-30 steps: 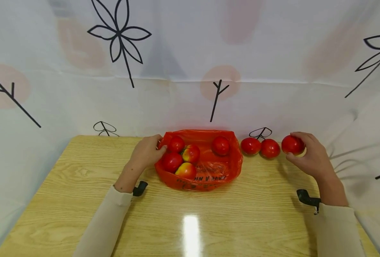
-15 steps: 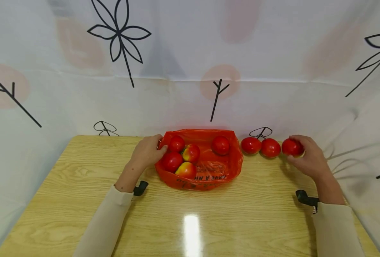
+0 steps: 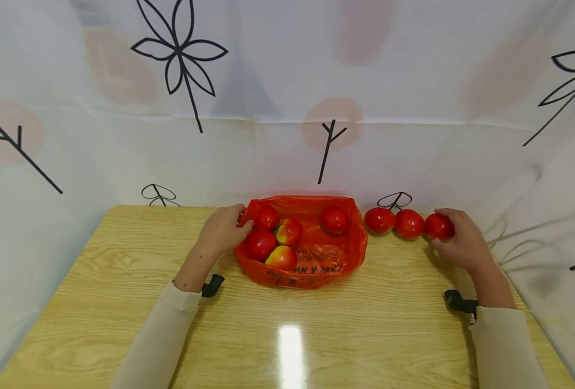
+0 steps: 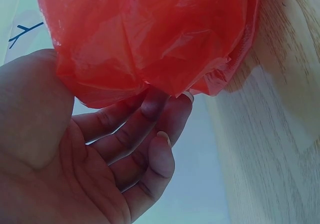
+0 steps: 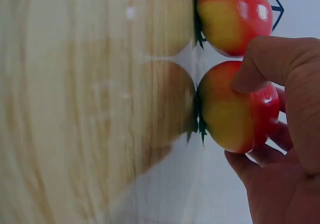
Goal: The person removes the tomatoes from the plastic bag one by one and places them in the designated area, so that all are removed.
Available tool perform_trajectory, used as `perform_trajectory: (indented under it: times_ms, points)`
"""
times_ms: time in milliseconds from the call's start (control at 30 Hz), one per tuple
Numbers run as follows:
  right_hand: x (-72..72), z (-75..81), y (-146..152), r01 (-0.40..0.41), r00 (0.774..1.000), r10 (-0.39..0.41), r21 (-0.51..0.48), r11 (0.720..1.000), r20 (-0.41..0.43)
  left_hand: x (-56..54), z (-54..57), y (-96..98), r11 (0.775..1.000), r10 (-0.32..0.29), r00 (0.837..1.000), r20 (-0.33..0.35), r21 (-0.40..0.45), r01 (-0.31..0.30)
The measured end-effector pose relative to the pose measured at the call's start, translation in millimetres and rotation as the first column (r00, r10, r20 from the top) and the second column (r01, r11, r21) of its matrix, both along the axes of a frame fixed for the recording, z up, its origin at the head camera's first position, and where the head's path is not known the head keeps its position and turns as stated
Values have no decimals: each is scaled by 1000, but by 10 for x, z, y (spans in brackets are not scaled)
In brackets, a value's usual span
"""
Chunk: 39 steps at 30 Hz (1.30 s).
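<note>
My left hand (image 3: 221, 229) holds the left rim of a red plastic bag (image 3: 316, 270), which stands rolled open on the table. Several red-and-yellow tomatoes (image 3: 260, 245) lie in its left part, and a single red tomato (image 3: 334, 220) sits toward its right. In the left wrist view, curled fingers (image 4: 159, 159) touch the bag's underside. My right hand (image 3: 464, 240) grips the rightmost tomato (image 5: 225, 114) of a row of three beside the bag. Its green calyx faces down on the tabletop. The neighbouring tomato (image 3: 409, 224) is close to it, and another tomato (image 3: 379, 221) stands nearer the bag.
A light wood table (image 3: 355, 329) extends in front of the bag and out to both sides. Behind its back edge hangs a white cloth (image 3: 278, 156) with leaf and twig prints. The row of tomatoes stands along that edge.
My right hand has lowered its tomato and shifted it left, up beside the middle tomato of the row. My left hand and the bag have stayed put.
</note>
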State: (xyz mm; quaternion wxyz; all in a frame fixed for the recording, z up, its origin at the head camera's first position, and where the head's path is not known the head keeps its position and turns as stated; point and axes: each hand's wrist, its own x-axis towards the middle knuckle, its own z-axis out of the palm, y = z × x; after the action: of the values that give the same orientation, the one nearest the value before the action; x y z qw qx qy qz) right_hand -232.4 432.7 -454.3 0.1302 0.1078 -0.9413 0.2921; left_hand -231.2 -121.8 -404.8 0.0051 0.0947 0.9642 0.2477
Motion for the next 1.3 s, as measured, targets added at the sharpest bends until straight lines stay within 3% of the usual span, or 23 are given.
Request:
perform_trajectory:
  times_ms: [267,733,900,1300]
  points:
    - [-10,-38,6,-9,999,9,13,1000,-36,-8,-22,-5,1000,-2,1000,1,10,2]
    - [1,6,-17,-2,1000,1,44,999,17,-11,-48,-15,1000,-5,1000,-11,-3,5]
    - [11,61,-27,17,999,-19,51,999,33,-14,-42,-14,1000,-6,1000,-12,-2,6]
    - [56,309,-255,40,998,-39,17,999,-49,-10,-29,-10,1000,-1,1000,-8,11,1]
